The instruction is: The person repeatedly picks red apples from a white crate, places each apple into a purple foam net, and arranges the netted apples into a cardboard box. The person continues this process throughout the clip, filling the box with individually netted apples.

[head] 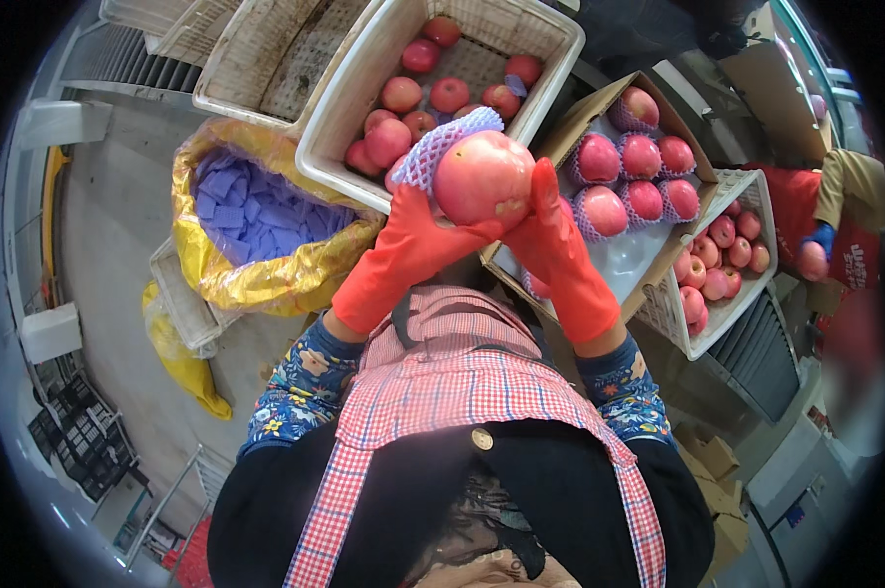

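A large pink-red apple point(483, 178) is held up close to the camera between my two hands, both in red rubber gloves. My left hand point(420, 239) grips it from the lower left, along with a purple foam net sleeve point(442, 151) that lies against the apple's upper left side. On the right, my right hand point(549, 224) presses its fingers and thumb to the apple's side. Behind the apple stands a white plastic crate point(560, 55) with bare apples in it. To the right is a cardboard box point(582, 121) with several net-sleeved apples on a pale tray.
A yellow-lined container point(281, 283) full of purple foam nets point(255, 202) stands at left. Beside it is a dirty white crate point(244, 55). At right, another white crate point(765, 242) holds apples, near a co-worker's blue-gloved hand point(822, 237) holding an apple.
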Action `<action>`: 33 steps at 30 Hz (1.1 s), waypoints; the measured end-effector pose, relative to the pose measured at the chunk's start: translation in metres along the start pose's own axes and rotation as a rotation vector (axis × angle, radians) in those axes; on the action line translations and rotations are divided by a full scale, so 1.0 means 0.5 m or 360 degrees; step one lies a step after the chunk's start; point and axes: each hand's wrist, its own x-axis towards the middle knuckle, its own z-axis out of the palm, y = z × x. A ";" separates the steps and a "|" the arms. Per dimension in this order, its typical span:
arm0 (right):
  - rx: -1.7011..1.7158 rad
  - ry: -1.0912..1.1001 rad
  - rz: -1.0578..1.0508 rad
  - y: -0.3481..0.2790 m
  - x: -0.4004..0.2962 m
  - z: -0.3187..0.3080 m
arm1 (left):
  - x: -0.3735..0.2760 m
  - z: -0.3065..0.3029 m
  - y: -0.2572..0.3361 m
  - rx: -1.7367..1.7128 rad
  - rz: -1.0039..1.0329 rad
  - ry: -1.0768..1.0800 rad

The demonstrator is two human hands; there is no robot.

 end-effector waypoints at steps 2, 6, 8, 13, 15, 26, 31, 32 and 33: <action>-0.0135 0.0181 -0.0015 -0.009 -0.029 0.021 | -0.022 0.026 0.006 0.0149 0.0326 0.0089; -0.0352 0.0052 -0.0300 0.015 -0.095 -0.041 | -0.067 0.071 0.019 0.0430 0.0566 0.0155; -0.0318 0.0005 -0.0336 0.027 -0.119 -0.054 | -0.084 0.087 0.041 0.0381 0.0552 0.0108; -0.0175 -0.0027 -0.0200 0.039 -0.148 -0.062 | -0.111 0.094 0.056 0.0334 0.0394 0.0088; -0.0247 -0.0086 -0.0133 0.046 -0.136 -0.061 | -0.114 0.079 0.036 0.0375 0.0412 0.0061; -0.0111 0.0060 0.0222 0.174 0.036 -0.040 | -0.091 -0.078 -0.081 0.0475 0.0172 0.0109; 0.0174 0.0020 0.0430 0.145 0.095 -0.006 | -0.023 -0.125 -0.114 0.0212 0.0102 -0.0009; 0.0186 0.0055 0.0471 0.157 0.104 -0.019 | -0.013 -0.129 -0.124 0.0222 0.0119 -0.0017; 0.0199 0.0095 0.0503 0.166 0.115 -0.031 | -0.001 -0.136 -0.134 0.0203 0.0025 -0.0038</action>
